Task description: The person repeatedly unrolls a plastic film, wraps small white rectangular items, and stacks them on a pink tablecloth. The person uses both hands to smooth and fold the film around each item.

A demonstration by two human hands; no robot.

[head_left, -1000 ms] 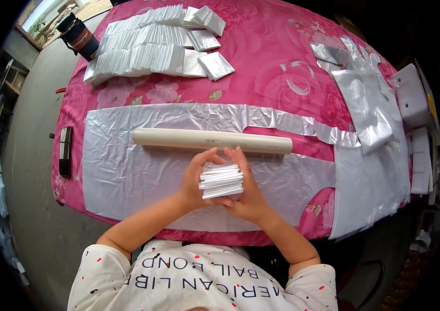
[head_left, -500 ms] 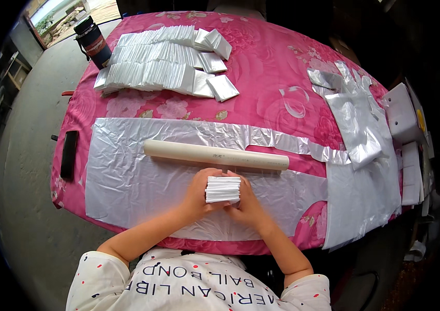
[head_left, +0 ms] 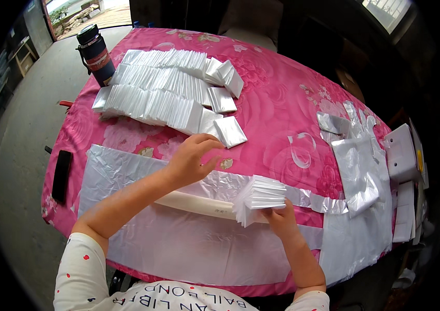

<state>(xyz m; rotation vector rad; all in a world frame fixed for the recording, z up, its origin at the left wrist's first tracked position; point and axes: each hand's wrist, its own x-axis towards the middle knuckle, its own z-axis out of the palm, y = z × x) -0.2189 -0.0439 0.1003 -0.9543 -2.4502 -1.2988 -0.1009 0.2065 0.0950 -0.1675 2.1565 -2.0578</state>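
Note:
A fanned stack of folded white plastic packets (head_left: 262,196) is gripped at its lower right by my right hand (head_left: 281,217), above the pale tube. My left hand (head_left: 195,161) is open, its fingers bent and apart, holding nothing. It hovers close to the nearest loose packet (head_left: 230,131) at the end of the rows. Those rows of upright folded packets (head_left: 152,85) stand at the far left of the table. The pale tube (head_left: 194,203) lies across a clear plastic sheet (head_left: 189,243), partly covered by my left forearm and the stack.
A pink flowered cloth (head_left: 266,124) covers the table. A dark flask (head_left: 95,54) stands at the far left corner, a black phone (head_left: 61,176) at the left edge. Plastic film sheets (head_left: 357,228) lie on the right, beside white boxes (head_left: 402,155).
Both hands held the stack together near me. Now my left hand has let go and reached forward and left; my right hand has carried the stack forward and right, where it fans out.

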